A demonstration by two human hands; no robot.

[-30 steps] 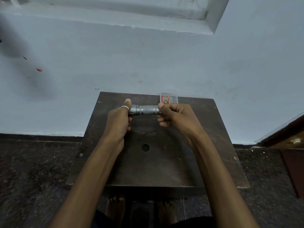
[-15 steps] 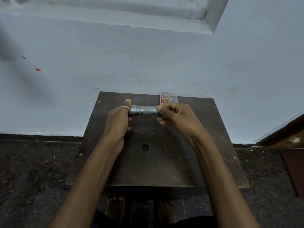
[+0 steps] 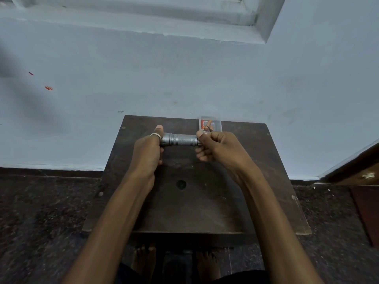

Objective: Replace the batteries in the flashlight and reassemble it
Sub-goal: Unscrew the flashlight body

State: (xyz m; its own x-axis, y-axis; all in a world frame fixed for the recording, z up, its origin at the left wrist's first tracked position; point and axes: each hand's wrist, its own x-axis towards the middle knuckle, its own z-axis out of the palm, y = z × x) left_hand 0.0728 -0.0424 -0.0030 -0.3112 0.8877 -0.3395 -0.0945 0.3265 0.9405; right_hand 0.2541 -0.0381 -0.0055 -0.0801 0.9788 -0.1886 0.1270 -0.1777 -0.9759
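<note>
Two bare feet stand on the speckled floor below the near edge of the dark wooden desk. Above the desk's far half, a silver flashlight is held level, clear of the surface. The left hand, ring on the thumb, is clamped around its wider end; the right hand is closed on the opposite end. At the far edge, right of centre, a clear plastic box contains orange batteries.
</note>
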